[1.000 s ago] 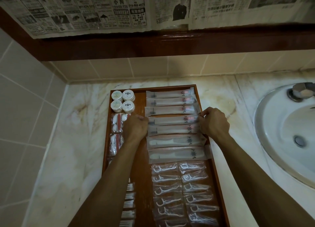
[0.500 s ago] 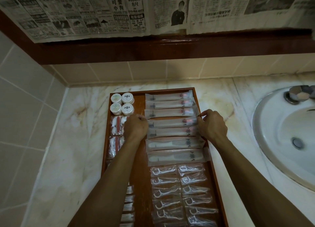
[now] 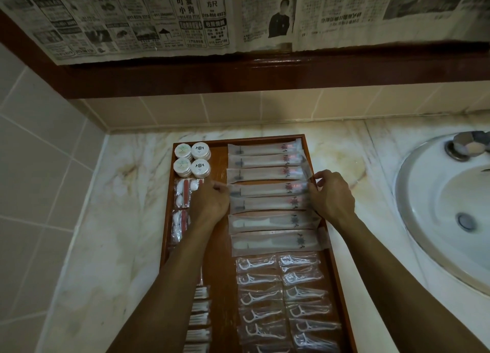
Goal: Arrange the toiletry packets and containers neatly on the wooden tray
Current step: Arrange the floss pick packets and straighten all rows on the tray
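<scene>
On tray (image 3: 221,273): left hand (image 3: 212,204) pinches packet (image 3: 267,189) at left end, right hand (image 3: 331,193) pinches right end.

- A marble counter (image 3: 111,220) is seen below tiled walls (image 3: 39,140).
- A white sink (image 3: 445,220) is set at right.
- Newspaper (image 3: 159,21) is hung above.

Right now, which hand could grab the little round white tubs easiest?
Left, probably. The left hand sits at the long packets' left ends, just below the round tubs in the tray's far-left corner. The right hand pinches the packets' right ends, across the tray.
</scene>
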